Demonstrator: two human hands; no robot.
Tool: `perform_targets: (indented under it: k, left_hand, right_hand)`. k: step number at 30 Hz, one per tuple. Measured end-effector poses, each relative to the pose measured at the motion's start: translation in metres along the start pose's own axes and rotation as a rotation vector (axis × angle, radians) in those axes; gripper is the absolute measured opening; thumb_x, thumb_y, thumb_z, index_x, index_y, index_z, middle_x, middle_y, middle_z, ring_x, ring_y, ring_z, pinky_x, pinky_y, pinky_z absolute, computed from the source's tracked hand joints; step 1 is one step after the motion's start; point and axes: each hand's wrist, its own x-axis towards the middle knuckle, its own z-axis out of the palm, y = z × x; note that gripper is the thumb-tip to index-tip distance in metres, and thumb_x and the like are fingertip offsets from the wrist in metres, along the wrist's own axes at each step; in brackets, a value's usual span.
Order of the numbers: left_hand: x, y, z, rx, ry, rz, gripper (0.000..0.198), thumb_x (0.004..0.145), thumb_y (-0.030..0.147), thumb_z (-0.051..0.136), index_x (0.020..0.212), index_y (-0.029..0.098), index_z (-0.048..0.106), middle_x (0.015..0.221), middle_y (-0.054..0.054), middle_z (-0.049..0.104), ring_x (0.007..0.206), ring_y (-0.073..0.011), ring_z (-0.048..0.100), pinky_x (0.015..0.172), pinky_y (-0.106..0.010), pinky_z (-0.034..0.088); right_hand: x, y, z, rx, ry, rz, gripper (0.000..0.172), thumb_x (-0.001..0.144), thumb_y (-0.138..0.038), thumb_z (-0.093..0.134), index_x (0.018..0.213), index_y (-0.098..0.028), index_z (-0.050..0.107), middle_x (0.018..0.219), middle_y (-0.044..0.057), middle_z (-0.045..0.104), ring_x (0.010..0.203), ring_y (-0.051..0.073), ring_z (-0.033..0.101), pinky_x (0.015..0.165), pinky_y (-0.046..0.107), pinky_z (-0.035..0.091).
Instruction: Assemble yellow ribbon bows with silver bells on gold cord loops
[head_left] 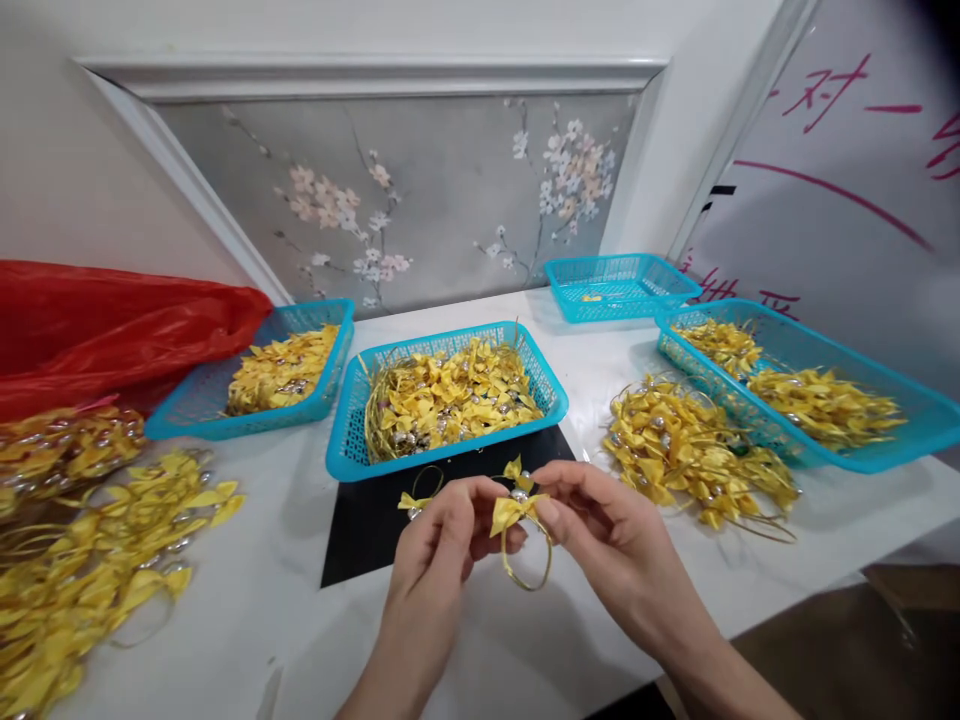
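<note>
A yellow ribbon bow (514, 511) with a silvery bead and a gold cord loop (529, 585) is held up between my two hands. My right hand (611, 540) pinches its right side with the thumb in front. Closed around its left side is my left hand (442, 550), whose fingertips are partly hidden behind the bow. Another yellow bow (517, 472) shows just behind my fingers, and a further one (411, 503) lies beside my left hand on a black mat (360, 540).
Ahead stands a blue basket (341, 455) full of yellow bows. More blue baskets sit at left (225, 427), right (870, 455) and back right (622, 310). Loose bow piles lie left (112, 550) and right (682, 445) on the white table (247, 620). A red plastic bag (112, 325) is far left.
</note>
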Motion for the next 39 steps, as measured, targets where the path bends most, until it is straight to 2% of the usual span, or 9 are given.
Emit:
perform_targets:
  k: [3, 8, 15, 21, 27, 31, 33, 36, 39]
  left_hand:
    - [0.001, -0.001, -0.001, -0.015, -0.016, -0.015, 0.031, 0.095, 0.043, 0.05, 0.092, 0.021, 0.071, 0.079, -0.001, 0.068, 0.07, -0.0149, 0.063, 0.068, -0.026, 0.054]
    - [0.0, 0.002, 0.001, 0.159, -0.029, -0.035, 0.014, 0.087, 0.034, 0.065, 0.084, 0.02, 0.069, 0.07, 0.002, 0.066, 0.065, -0.0116, 0.061, 0.064, -0.021, 0.051]
    - [0.0, 0.002, 0.005, 0.159, 0.002, -0.117, 0.015, 0.082, 0.031, 0.071, 0.076, 0.018, 0.067, 0.065, 0.003, 0.066, 0.06, -0.0094, 0.06, 0.061, -0.018, 0.051]
    - [0.001, 0.006, 0.007, 0.207, 0.016, -0.084, 0.015, 0.08, 0.03, 0.072, 0.074, 0.018, 0.067, 0.062, 0.002, 0.065, 0.059, -0.0106, 0.06, 0.059, -0.019, 0.05]
    - [-0.001, 0.006, 0.008, 0.22, -0.027, -0.047, 0.004, 0.08, 0.023, 0.073, 0.08, 0.019, 0.072, 0.068, 0.001, 0.069, 0.066, -0.0115, 0.062, 0.064, -0.018, 0.049]
    - [-0.001, 0.007, 0.005, -0.141, -0.095, -0.187, 0.007, 0.079, 0.022, 0.075, 0.082, 0.017, 0.071, 0.063, 0.001, 0.065, 0.06, -0.009, 0.058, 0.059, -0.017, 0.047]
    - [-0.001, 0.009, 0.004, -0.372, -0.12, -0.263, 0.01, 0.076, 0.019, 0.077, 0.082, 0.016, 0.07, 0.059, 0.004, 0.06, 0.053, -0.0064, 0.054, 0.055, -0.016, 0.046]
    - [-0.003, 0.011, 0.003, -0.573, -0.144, -0.311, 0.02, 0.072, 0.011, 0.079, 0.088, 0.016, 0.069, 0.059, 0.006, 0.057, 0.047, -0.003, 0.046, 0.052, -0.016, 0.046]
    - [-0.006, 0.011, 0.003, -0.61, -0.169, -0.332, 0.028, 0.071, 0.009, 0.078, 0.096, 0.016, 0.069, 0.061, 0.006, 0.058, 0.045, -0.002, 0.044, 0.05, -0.016, 0.046]
  right_hand:
    - [-0.002, 0.0, -0.001, -0.042, 0.01, -0.04, 0.012, 0.088, -0.024, 0.06, 0.099, -0.02, 0.065, 0.072, -0.001, 0.061, 0.064, 0.012, 0.057, 0.058, 0.021, 0.049]
    - [-0.001, -0.001, -0.002, -0.05, 0.025, -0.028, 0.01, 0.088, -0.026, 0.061, 0.094, -0.019, 0.065, 0.069, -0.001, 0.062, 0.06, 0.011, 0.056, 0.055, 0.02, 0.049]
    - [-0.004, 0.004, -0.009, 0.061, 0.064, 0.036, 0.031, 0.096, -0.042, 0.048, 0.093, -0.017, 0.067, 0.068, 0.001, 0.062, 0.056, 0.011, 0.057, 0.053, 0.022, 0.05]
    - [-0.013, 0.003, -0.014, -0.017, -0.019, 0.081, 0.02, 0.09, -0.038, 0.06, 0.09, -0.018, 0.066, 0.066, 0.0, 0.062, 0.056, 0.011, 0.057, 0.053, 0.02, 0.048]
    - [-0.015, -0.004, -0.011, -0.338, 0.028, -0.28, 0.015, 0.09, -0.014, 0.056, 0.08, -0.019, 0.066, 0.066, 0.0, 0.063, 0.059, 0.012, 0.057, 0.056, 0.022, 0.046]
    - [-0.02, -0.005, -0.01, -0.346, -0.178, -0.609, 0.016, 0.085, -0.007, 0.057, 0.092, -0.017, 0.067, 0.084, 0.007, 0.069, 0.074, 0.016, 0.065, 0.067, 0.025, 0.053]
    - [-0.022, -0.006, -0.009, -0.305, -0.198, -0.673, 0.019, 0.084, -0.008, 0.058, 0.097, -0.019, 0.067, 0.085, 0.007, 0.069, 0.073, 0.017, 0.065, 0.064, 0.026, 0.054]
    - [-0.019, -0.012, -0.006, -0.248, -0.065, -0.487, 0.022, 0.086, -0.009, 0.057, 0.1, -0.023, 0.066, 0.084, 0.003, 0.067, 0.071, 0.015, 0.063, 0.063, 0.025, 0.053]
    - [-0.01, -0.018, 0.0, -0.166, -0.088, -0.273, 0.022, 0.089, -0.015, 0.057, 0.106, -0.025, 0.067, 0.093, 0.003, 0.066, 0.078, 0.015, 0.063, 0.066, 0.024, 0.053]
